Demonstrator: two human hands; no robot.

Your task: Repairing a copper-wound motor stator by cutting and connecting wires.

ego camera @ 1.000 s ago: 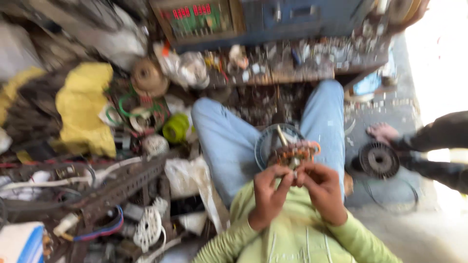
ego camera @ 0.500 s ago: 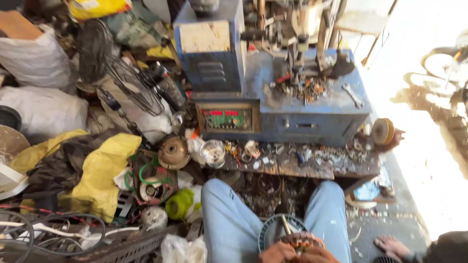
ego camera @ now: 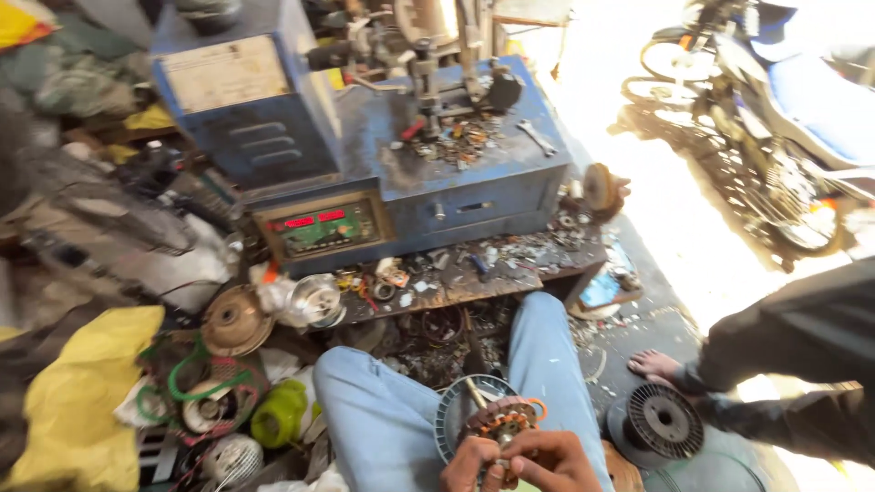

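Together our left hand [ego camera: 469, 466] and right hand [ego camera: 551, 463] grip the round copper-wound motor stator [ego camera: 499, 421], fingers pinching it above our blue-jeaned lap [ego camera: 383, 419].

Your view tilts up and right: your hands [ego camera: 519, 460] on the wound motor stator [ego camera: 497, 421] drop to the near edge, sleeves gone. Blue machine [ego camera: 456, 173] now fills the far centre; a motorcycle [ego camera: 775, 109] appears far right.

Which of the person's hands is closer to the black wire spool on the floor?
The right hand. It holds the copper-wound motor core on the side toward the black spool; the left hand sits farther away, on the core's other side.
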